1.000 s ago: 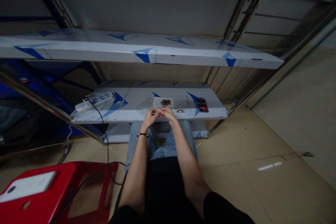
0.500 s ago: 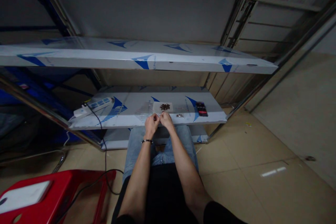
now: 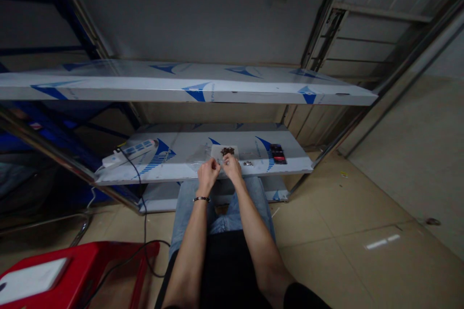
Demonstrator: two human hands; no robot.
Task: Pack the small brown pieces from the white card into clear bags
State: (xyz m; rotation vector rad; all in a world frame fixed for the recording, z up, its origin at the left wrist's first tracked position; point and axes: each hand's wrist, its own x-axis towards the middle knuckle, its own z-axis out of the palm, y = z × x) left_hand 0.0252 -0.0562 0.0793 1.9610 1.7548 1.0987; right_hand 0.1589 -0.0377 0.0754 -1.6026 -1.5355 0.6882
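Note:
Both hands are close together over the front edge of the middle shelf [image 3: 181,169]. My left hand [image 3: 208,173], with a dark beaded bracelet [image 3: 201,199] on its wrist, is closed in a pinch. My right hand [image 3: 232,166] is pinched too, its fingertips a little apart from the left ones. Whatever they hold is too small to make out. Just beyond the fingers, a pile of small dark brown pieces [image 3: 227,151] lies on a white square sheet [image 3: 215,150]. Right of my right hand rests a small group of shiny metal bits [image 3: 248,163].
A white power strip [image 3: 130,152] with a black cable [image 3: 140,188] lies on the shelf's left. A blurred black-and-red item [image 3: 278,153] is at the right. The upper shelf [image 3: 232,91] spans above. A red stool [image 3: 83,256] bears a white phone-like object [image 3: 32,280].
My right fingertips have moved slightly up and away from my left ones, toward the brown pile. The whole view has shifted a little.

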